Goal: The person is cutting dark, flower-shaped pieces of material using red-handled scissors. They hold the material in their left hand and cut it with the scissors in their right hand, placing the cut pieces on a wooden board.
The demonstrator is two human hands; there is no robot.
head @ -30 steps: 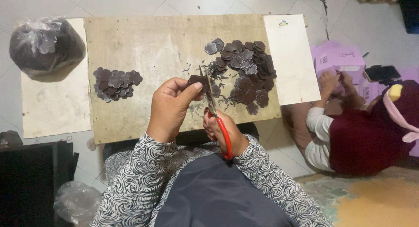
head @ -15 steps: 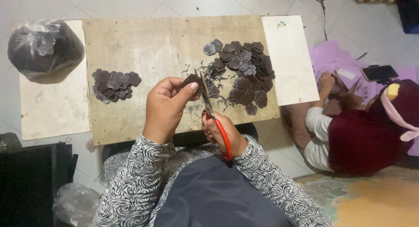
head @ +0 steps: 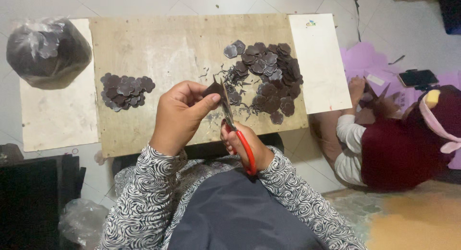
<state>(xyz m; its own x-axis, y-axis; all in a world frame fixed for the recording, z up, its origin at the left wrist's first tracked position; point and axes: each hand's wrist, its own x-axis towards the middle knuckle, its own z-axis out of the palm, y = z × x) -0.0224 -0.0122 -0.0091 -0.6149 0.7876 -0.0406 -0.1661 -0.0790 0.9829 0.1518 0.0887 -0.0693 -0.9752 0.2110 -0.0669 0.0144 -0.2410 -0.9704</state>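
The small dark brown flower-shaped cutout (head: pixel 212 90) was up over the middle of the plywood board (head: pixel 158 48), pinched between the thumb and fingertips of the left hand (head: pixel 180 116), so that hand was closed tight on it. The blades of the red-handled scissors (head: pixel 229 116) were right against the cutout's right edge, pointing up and away from the body, only slightly parted as far as I could tell. The right hand (head: pixel 246 145) was wrapped around the red handles just below and to the right of the left hand, fingers through the loops and clenched on them. Little dark trimmings (head: pixel 218 73) were scattered on the board just beyond the cutout. To the right of that sat a big loose heap of dark cutouts (head: pixel 268 77), and well off to the left a smaller, neater pile of cutouts (head: pixel 124 90). Further left, on a pale board (head: pixel 53 120), was a clear plastic bag (head: pixel 47 52) stuffed with more of the same dark pieces. A white sheet (head: pixel 321 62) lay along the plywood's right edge. Off to the right another person in dark red (head: pixel 398 149) sat on the floor, with a phone (head: pixel 417 77) lying near them on purple material (head: pixel 365 60).
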